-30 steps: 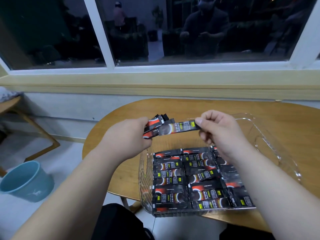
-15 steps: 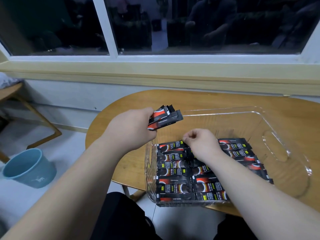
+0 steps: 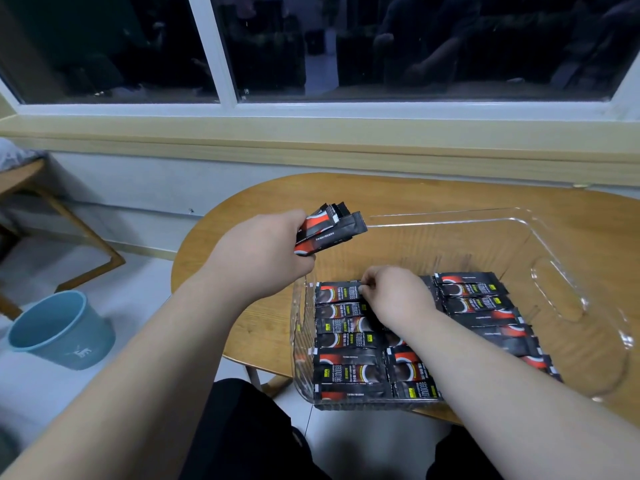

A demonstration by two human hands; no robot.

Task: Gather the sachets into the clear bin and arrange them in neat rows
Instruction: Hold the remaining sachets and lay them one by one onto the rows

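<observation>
Brought the right hand (image 3: 394, 296) down since a second ago, off the bundle of sachets (image 3: 329, 230) and into the clear bin (image 3: 585, 306), along with the single sachet (image 3: 337, 293) then being drawn out; settled only slightly over the last half second. Means one more sachet all but placed, at the far end of the left row. Grips it now with fingers curled and thumb tucked in, seemingly pinching the end nearest the palm. Lies flat, stretching leftward from the fingertips, label up, touching the next sachet of the laid rows (image 3: 349, 341) just on the body side of the pinch. Judged not yet released; probably needs squaring against that neighbour, then letting go. Holds the left hand (image 3: 263, 258) raised above and to the left of the pinch, over the bin's far-left corner, fingers wrapped tight round the bundle, its fanned ends poking out past the knuckles toward the window. Shows, to the right of the pinch and partly under the right forearm, a middle row and a right row already laid, with bare bin floor beyond the fingertips for more. Could nudge the neighbours askew if slid rather than lifted clear, being light and slick-looking. Sits on the wooden table (image 3: 415, 192), bin and all.
</observation>
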